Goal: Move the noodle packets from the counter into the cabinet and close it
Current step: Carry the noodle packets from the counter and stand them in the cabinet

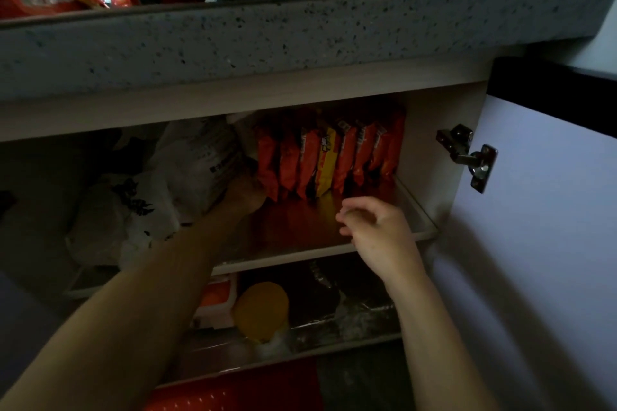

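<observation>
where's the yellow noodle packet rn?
Head view: the yellow packet stands upright mid-row among the orange packets on the cabinet's upper shelf, right of centre, behind the right hand.

The view is dim and underexposed, darkest to the left of the left hand (245, 197), where white bags (187, 173) sink into murk. Soft light reaches the cabinet door (541, 227) right of the right hand (377, 230), which casts a shadow on it. The counter edge (267, 40) above both hands bows with wide-angle distortion. Fine detail is soft and grainy throughout.
</observation>
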A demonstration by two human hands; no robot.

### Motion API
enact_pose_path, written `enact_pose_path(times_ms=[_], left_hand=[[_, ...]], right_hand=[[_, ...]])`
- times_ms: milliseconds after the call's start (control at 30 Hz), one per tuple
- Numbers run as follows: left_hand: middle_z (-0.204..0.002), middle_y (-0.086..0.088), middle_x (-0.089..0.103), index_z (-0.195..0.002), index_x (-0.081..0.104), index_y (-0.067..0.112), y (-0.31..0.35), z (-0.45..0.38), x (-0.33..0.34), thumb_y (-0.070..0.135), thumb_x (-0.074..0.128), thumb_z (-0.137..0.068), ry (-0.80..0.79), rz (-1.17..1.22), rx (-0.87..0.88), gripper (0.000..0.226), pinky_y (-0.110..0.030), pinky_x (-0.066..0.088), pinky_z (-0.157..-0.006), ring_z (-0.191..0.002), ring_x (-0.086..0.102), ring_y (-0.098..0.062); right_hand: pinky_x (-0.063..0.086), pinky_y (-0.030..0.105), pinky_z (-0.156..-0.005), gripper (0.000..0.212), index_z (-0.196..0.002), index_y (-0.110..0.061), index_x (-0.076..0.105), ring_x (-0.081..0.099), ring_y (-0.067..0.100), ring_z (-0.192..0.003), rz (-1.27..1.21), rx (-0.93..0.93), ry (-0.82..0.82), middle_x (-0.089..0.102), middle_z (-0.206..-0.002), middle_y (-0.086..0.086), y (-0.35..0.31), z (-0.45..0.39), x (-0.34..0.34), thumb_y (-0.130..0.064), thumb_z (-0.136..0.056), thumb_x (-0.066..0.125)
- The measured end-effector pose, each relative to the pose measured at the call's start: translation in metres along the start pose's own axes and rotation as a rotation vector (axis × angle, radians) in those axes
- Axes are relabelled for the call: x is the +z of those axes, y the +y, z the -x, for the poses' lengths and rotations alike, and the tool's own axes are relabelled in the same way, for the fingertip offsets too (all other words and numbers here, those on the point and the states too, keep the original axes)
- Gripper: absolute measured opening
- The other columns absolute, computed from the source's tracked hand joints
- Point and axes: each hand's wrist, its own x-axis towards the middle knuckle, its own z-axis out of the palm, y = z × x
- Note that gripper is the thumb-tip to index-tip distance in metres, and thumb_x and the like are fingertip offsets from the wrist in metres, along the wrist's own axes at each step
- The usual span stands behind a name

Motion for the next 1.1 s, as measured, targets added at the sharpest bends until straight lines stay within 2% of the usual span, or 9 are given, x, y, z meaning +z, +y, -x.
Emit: enact_pose_path(times_ms=[100, 133, 233, 333, 433, 533, 767, 967, 1100], left_hand=[[-0.119, -0.013, 0.062, -0.123, 0.061, -0.001, 0.047, 0.072, -0.016, 0.007, 0.057, -0.094, 0.033, 0.018, -0.031, 0.031, -0.019, 0.047, -0.080, -0.111, 0.058, -0.030], [-0.117, -0.014, 0.063, -0.119, 0.063, -0.001, 0.051, 0.086, -0.018, -0.001, 0.055, -0.093, 0.027, 0.045, -0.021, 0.027, -0.019, 0.048, -0.080, -0.109, 0.059, -0.030], [-0.108, -0.021, 0.067, -0.102, 0.064, 0.006, 0.049, 0.114, -0.033, -0.012, 0.056, -0.087, -0.029, 0.081, 0.010, 0.024, -0.037, 0.047, -0.093, -0.103, 0.062, -0.035], [-0.085, -0.004, 0.070, -0.099, 0.065, 0.010, 0.063, 0.155, -0.053, -0.008, 0.054, -0.090, -0.024, 0.119, 0.108, 0.023, -0.034, 0.051, -0.080, -0.079, 0.065, -0.020], [-0.086, 0.003, 0.073, -0.097, 0.066, 0.022, 0.086, 0.207, -0.081, 0.006, 0.058, -0.094, 0.027, 0.086, 0.235, 0.018, -0.026, 0.054, -0.076, -0.079, 0.069, -0.012], [-0.084, 0.011, 0.073, -0.099, 0.067, 0.029, 0.107, 0.252, -0.123, 0.020, 0.063, -0.092, 0.067, -0.009, 0.328, 0.012, -0.013, 0.052, -0.070, -0.078, 0.068, 0.003], [-0.073, 0.010, 0.074, -0.088, 0.069, 0.033, 0.151, 0.321, -0.226, 0.021, 0.067, -0.089, 0.269, 0.031, 0.412, 0.012, -0.036, 0.058, -0.079, -0.075, 0.071, -0.007], [-0.068, 0.003, 0.074, -0.083, 0.069, 0.025, 0.157, 0.308, -0.302, 0.014, 0.064, -0.088, 0.399, 0.145, 0.287, 0.013, -0.039, 0.055, -0.078, -0.067, 0.069, -0.012], [-0.075, 0.001, 0.074, -0.083, 0.069, 0.023, 0.153, 0.281, -0.345, 0.015, 0.065, -0.087, 0.476, 0.109, 0.212, 0.010, -0.041, 0.057, -0.080, -0.076, 0.070, -0.020]], right_hand=[[0.052, 0.028, -0.079, 0.015, -0.105, -0.030, 0.068, 0.068, 0.014, -0.094, 0.031, -0.036, -0.004, 0.070, -0.100, -0.005, -0.002, 0.004, 0.003, -0.025, -0.093, 0.062], [0.051, 0.027, -0.078, 0.015, -0.106, -0.029, 0.069, 0.068, 0.014, -0.093, 0.044, -0.044, 0.001, 0.070, -0.099, -0.005, -0.001, 0.005, 0.004, -0.024, -0.092, 0.063], [0.050, 0.026, -0.080, 0.015, -0.099, -0.032, 0.068, 0.069, 0.015, -0.093, 0.055, -0.073, -0.005, 0.072, -0.097, -0.005, -0.009, 0.014, 0.009, -0.020, -0.091, 0.065], [0.049, 0.019, -0.077, 0.014, -0.099, -0.030, 0.068, 0.067, 0.008, -0.092, 0.104, -0.113, -0.041, 0.071, -0.095, -0.010, -0.025, 0.031, 0.016, -0.020, -0.091, 0.066], [0.045, 0.009, -0.071, 0.013, -0.104, -0.023, 0.071, 0.064, -0.001, -0.087, 0.168, -0.190, -0.072, 0.070, -0.093, -0.011, -0.044, 0.056, 0.021, -0.022, -0.091, 0.067], [0.047, 0.010, -0.073, 0.013, -0.103, -0.022, 0.071, 0.063, -0.001, -0.086, 0.224, -0.262, -0.085, 0.068, -0.094, -0.011, -0.067, 0.083, 0.024, -0.021, -0.090, 0.068], [0.045, 0.006, -0.065, 0.009, -0.097, -0.022, 0.071, 0.062, -0.003, -0.080, 0.372, -0.541, -0.119, 0.068, -0.088, -0.012, -0.177, 0.123, 0.031, -0.019, -0.089, 0.069], [0.045, 0.010, -0.070, 0.009, -0.098, -0.023, 0.071, 0.062, -0.001, -0.084, 0.483, -0.693, -0.165, 0.067, -0.089, -0.012, -0.262, 0.125, 0.053, -0.023, -0.090, 0.067], [0.044, 0.011, -0.067, 0.006, -0.094, -0.023, 0.070, 0.060, -0.003, -0.078, 0.532, -0.735, -0.181, 0.065, -0.083, -0.016, -0.305, 0.107, 0.080, -0.024, -0.090, 0.066]])
